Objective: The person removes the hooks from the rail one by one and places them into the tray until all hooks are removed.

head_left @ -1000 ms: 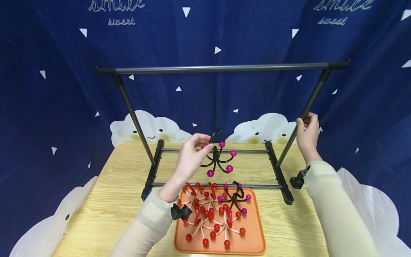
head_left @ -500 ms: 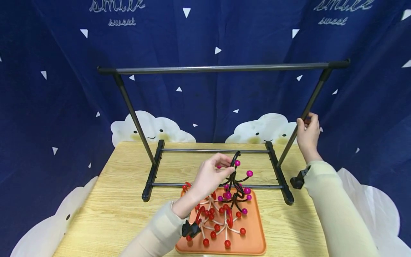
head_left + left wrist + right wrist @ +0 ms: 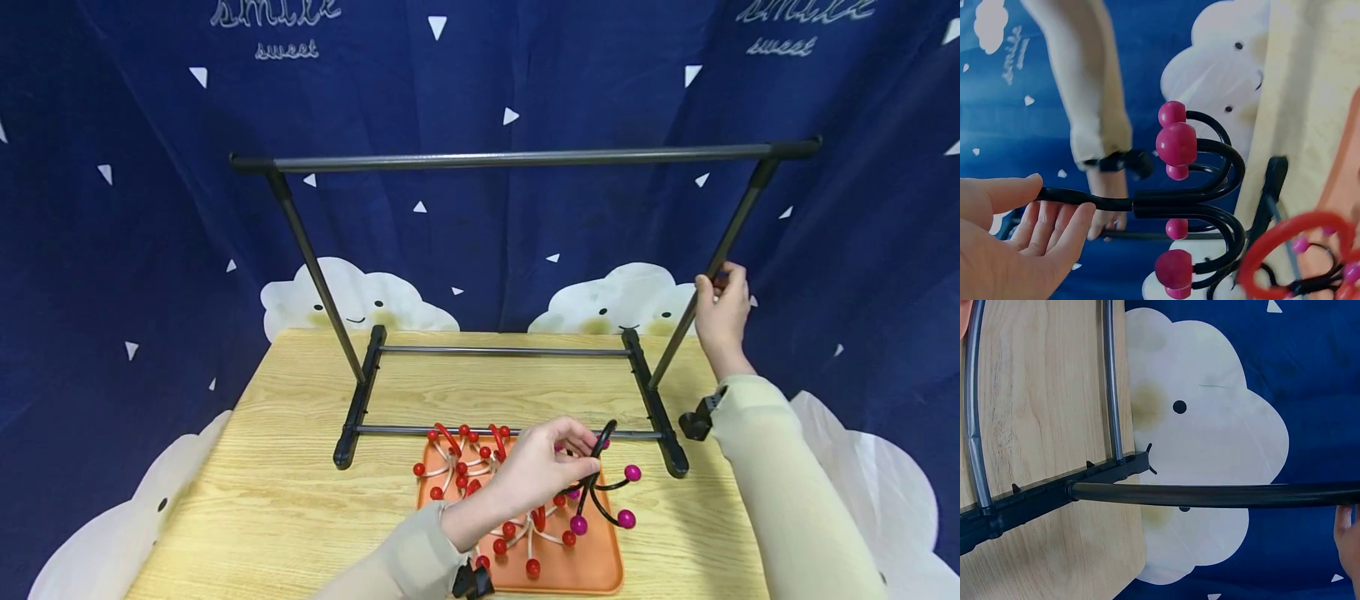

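Observation:
In the head view my left hand [image 3: 542, 462] pinches the hook end of a black multi-arm hanger [image 3: 594, 483] tipped with magenta balls. It is over the right side of an orange tray [image 3: 577, 577]. From the left wrist view, thumb and fingertips grip the hanger's stem [image 3: 1104, 204], its curved arms pointing away from the hand. A second black hanger [image 3: 1316, 286] with magenta balls lies in the tray, mostly hidden in the head view. My right hand [image 3: 723, 321] holds the right upright [image 3: 678, 337] of a dark metal rack, its fingertips at the post [image 3: 1222, 495] in the right wrist view.
Several white hangers with red hooks and red balls [image 3: 532, 568] lie in the tray, partly behind my left forearm. The rack's top bar [image 3: 510, 158] spans above; its black feet [image 3: 360, 408] stand on the wooden table [image 3: 285, 433]. A blue curtain [image 3: 465, 83] hangs behind.
My left hand has carried the black hanger rightward and toward me, from the middle of the rack to above the tray's right side. The right hand stays on the upright.

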Tool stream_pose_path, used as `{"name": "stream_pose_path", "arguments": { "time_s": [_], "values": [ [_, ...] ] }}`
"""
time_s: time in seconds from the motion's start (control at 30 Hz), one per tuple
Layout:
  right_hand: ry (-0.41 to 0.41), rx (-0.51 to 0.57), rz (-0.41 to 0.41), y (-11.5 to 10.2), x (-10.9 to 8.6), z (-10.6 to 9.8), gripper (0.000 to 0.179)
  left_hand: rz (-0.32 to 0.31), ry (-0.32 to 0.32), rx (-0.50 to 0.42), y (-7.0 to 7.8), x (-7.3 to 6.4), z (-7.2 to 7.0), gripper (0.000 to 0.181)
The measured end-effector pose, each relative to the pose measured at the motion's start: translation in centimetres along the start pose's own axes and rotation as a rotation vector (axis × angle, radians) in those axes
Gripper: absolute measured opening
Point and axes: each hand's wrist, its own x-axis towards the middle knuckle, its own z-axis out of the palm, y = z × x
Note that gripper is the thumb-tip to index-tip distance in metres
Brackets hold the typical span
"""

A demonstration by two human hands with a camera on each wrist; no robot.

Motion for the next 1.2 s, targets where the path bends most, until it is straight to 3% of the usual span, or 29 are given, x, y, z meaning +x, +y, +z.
{"name": "stream_pose_path", "arguments": {
  "time_s": [0.3,0.57,0.77,0.87,1.03,1.2],
  "values": [
    [-0.005,0.002,0.004,-0.2,-0.1,0.1,0.039,-0.037,-0.035,0.019,-2.2,-0.8,3.3,0.016],
    [-0.018,0.000,0.009,-0.3,-0.1,0.1,0.039,-0.025,-0.004,0.169,-4.0,-1.0,5.2,0.016],
    [-0.003,-0.005,0.003,-0.1,-0.1,0.2,0.038,-0.062,-0.004,0.150,-5.2,-1.3,6.4,0.014],
    [0.008,-0.005,0.002,0.0,0.0,0.3,0.037,0.002,-0.002,0.206,-5.8,-1.7,6.9,0.013],
    [0.007,0.001,-0.001,0.0,0.0,0.3,0.038,0.091,0.005,0.381,-6.9,-1.8,7.5,0.015],
    [0.000,0.003,0.012,-0.1,0.0,0.2,0.038,0.035,0.034,0.285,-7.5,-1.4,7.4,0.017]
  ]
}}
